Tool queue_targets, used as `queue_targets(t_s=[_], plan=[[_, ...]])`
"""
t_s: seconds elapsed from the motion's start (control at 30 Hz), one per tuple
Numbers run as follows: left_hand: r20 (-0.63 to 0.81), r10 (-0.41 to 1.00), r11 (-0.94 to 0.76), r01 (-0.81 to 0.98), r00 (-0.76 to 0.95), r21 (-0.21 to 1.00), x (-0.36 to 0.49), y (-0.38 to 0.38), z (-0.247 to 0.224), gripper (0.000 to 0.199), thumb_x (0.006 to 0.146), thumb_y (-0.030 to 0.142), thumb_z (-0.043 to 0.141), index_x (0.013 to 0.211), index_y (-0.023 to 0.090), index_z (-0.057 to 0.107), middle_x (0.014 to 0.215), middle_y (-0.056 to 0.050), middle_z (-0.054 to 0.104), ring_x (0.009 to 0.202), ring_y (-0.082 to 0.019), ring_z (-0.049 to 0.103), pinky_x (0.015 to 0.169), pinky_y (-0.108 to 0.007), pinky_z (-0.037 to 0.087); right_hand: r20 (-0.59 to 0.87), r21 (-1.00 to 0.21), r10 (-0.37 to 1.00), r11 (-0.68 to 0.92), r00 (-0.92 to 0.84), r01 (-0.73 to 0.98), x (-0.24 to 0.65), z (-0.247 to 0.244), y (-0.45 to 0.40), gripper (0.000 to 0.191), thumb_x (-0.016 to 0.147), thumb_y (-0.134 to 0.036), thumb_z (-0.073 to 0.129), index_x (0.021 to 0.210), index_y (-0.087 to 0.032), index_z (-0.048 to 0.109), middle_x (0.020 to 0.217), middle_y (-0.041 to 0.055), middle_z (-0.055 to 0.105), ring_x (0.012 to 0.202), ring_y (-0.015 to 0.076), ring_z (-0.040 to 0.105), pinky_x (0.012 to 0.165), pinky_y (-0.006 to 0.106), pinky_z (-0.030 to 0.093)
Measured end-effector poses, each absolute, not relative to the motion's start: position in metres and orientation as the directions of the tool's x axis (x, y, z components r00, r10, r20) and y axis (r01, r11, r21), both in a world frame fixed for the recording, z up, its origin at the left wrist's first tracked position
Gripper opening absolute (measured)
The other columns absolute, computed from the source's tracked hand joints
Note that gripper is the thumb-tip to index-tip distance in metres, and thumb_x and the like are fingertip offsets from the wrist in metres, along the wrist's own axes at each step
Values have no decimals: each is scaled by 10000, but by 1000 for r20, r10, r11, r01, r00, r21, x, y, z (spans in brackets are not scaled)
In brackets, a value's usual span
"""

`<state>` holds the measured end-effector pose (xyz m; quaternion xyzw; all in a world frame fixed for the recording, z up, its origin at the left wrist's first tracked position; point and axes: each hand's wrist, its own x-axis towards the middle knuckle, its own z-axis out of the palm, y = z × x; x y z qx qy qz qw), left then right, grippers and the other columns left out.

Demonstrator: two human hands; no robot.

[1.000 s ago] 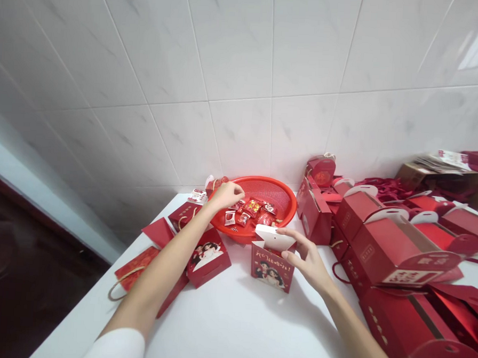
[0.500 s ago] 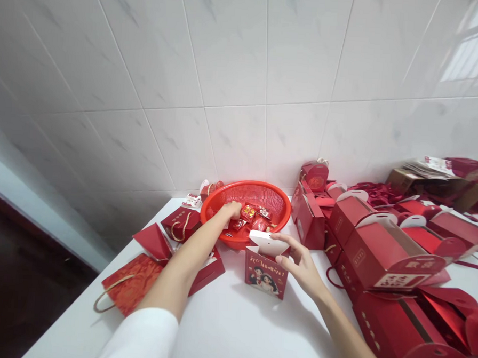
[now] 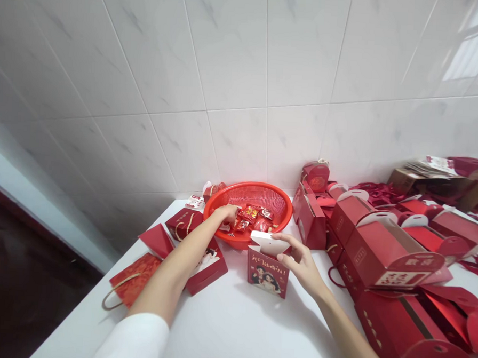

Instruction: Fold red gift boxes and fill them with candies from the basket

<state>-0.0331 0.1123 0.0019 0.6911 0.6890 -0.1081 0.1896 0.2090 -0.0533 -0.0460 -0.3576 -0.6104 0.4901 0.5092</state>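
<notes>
Standing upright on the white table is a small red gift box [image 3: 266,274] with a cartoon couple printed on its front and its white-lined top flaps raised. My right hand [image 3: 304,265] is closed on the box's upper right edge, thumb in front and fingers behind. Reaching inside a red plastic basket [image 3: 280,200], my left hand [image 3: 229,213] has its fingers curled downward; whatever they hold is hidden. Beside those fingers lie several red wrapped candy packets [image 3: 250,214] at the basket's bottom.
Left of the basket are a dark red box with a cord handle [image 3: 180,221], an opened red box [image 3: 212,274] and a patterned red bag [image 3: 135,278]. Several folded red boxes [image 3: 395,251] are stacked on the right. A tiled wall [image 3: 233,136] rises behind the table.
My left hand has shifted slightly left and lower inside the basket, uncovering more candy packets. My right hand keeps its hold on the gift box. The view has moved a little.
</notes>
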Motion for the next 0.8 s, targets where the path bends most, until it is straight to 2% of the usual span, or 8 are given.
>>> queue_targets(t_s=[0.13,0.2,0.3,0.4,0.5,0.63,0.73,0.8], plan=[[-207,973,-31,943,105,332,-36,110,17,135,800,209,762,867,117,690,934,-88,733,908,-232,692,790,-340,553,269,-963,941,265,-205,-49,209,-45,-53,384,759,-335,658,1128,-230,675,1186,60,700,1069,279,641,899,365,507],[-105,978,-110,878,178,466,-35,103,31,141,789,202,747,893,120,696,944,-105,754,917,-230,700,793,-312,543,270,-963,940,264,-208,-54,209,-45,-53,383,761,-340,660,1129,-233,673,1186,61,699,1061,281,646,891,370,514],[-21,944,-245,742,329,624,-31,78,53,276,800,293,732,1036,155,689,987,-80,765,920,-195,708,815,-299,547,284,-959,936,277,-209,-62,208,-46,-52,365,772,-352,672,1121,-244,676,1184,56,706,1076,284,647,912,377,513],[47,802,-403,480,596,779,-20,38,70,277,743,307,766,975,165,713,895,-57,759,836,-187,703,780,-316,551,286,-958,932,276,-221,-77,208,-48,-52,374,790,-375,678,1141,-244,671,1166,60,713,1061,285,655,892,376,519],[70,718,-517,463,693,720,-6,2,76,158,756,222,725,907,173,730,820,-24,736,784,-162,680,731,-280,528,299,-954,928,287,-223,-86,208,-49,-50,382,789,-381,689,1142,-236,674,1181,65,707,1088,287,648,921,383,510],[85,697,-584,495,712,643,4,-17,70,156,794,185,680,942,176,727,816,-17,729,765,-157,672,715,-273,515,306,-952,925,296,-225,-80,208,-50,-50,384,796,-362,683,1160,-244,672,1219,62,697,1133,288,632,967,400,494],[139,713,-612,514,687,601,1,-16,61,230,811,251,702,1033,190,713,947,-44,734,869,-188,678,789,-319,530,310,-951,926,306,-214,-53,209,-50,-50,370,794,-368,682,1143,-247,680,1227,61,697,1136,292,631,944,398,509],[175,733,-614,528,657,587,-4,-15,55,400,778,316,758,1156,211,684,1135,-81,708,1049,-237,654,917,-388,517,320,-947,926,318,-202,-43,209,-51,-50,356,798,-366,679,1133,-248,684,1225,59,699,1138,290,631,937,392,517]])
